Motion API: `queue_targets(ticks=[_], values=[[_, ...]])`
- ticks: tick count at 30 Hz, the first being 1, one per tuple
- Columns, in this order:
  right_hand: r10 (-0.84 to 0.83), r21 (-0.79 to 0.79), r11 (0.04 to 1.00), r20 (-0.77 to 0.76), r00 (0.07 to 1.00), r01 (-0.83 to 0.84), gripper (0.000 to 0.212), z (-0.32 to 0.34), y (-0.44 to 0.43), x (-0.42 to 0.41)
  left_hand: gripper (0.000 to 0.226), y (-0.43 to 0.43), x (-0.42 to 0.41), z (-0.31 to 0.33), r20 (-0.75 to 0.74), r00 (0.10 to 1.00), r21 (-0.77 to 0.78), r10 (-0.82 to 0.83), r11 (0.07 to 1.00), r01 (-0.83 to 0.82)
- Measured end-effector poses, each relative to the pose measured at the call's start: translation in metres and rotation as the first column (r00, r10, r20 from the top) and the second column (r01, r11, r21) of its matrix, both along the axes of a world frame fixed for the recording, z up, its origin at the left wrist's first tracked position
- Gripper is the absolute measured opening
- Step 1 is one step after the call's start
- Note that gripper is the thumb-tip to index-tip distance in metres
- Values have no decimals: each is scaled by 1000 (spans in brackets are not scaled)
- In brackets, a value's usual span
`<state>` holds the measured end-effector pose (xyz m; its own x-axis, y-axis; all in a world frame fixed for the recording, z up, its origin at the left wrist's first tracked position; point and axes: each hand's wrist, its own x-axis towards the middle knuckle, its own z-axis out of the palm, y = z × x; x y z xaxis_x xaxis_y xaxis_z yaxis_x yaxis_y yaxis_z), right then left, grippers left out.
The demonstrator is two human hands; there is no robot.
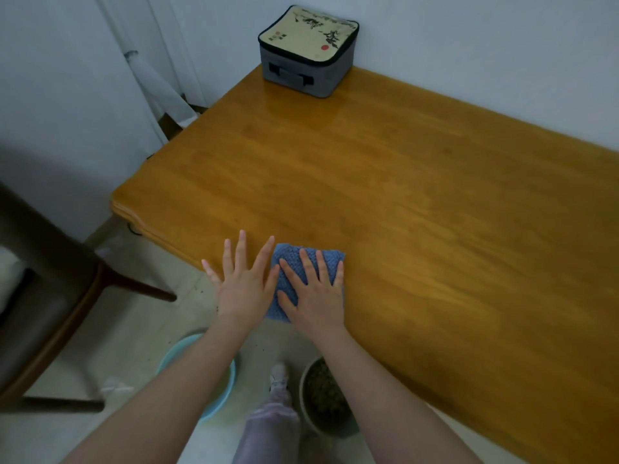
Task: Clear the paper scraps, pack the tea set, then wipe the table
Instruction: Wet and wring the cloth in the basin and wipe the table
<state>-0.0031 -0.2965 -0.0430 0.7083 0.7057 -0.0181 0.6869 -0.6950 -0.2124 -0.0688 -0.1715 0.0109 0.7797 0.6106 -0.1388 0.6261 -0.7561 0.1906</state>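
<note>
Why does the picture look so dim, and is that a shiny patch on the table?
Head view: weak, bluish light dims everything; a pale glare lies on the table in front of the case; the wide lens bows the table's edges.

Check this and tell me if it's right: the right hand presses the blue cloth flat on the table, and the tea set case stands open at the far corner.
One thing is wrong: the case is closed, with its lid flat on top, as the head view shows. The rest holds: the right hand presses the blue cloth flat on the table, and the case stands at the far corner.
</note>
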Motion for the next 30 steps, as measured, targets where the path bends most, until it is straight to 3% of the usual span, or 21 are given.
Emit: queue_targets(ticks=[9, 19, 30], values=[[15, -40, 999, 18, 1000, -14, 60, 2, -37, -12, 54, -5, -7, -5, -61, 995, 5, -82, 997, 82], [-197, -71, 978, -25, 980, 195, 62, 11, -56, 0, 54, -18, 32, -11, -34, 967, 7, -253, 967, 253], [-322, -112, 943, -61, 945, 315, 63, 11, -55, 78, 58, -7, 83, -16, -64, 935, 9, -349, 937, 350]])
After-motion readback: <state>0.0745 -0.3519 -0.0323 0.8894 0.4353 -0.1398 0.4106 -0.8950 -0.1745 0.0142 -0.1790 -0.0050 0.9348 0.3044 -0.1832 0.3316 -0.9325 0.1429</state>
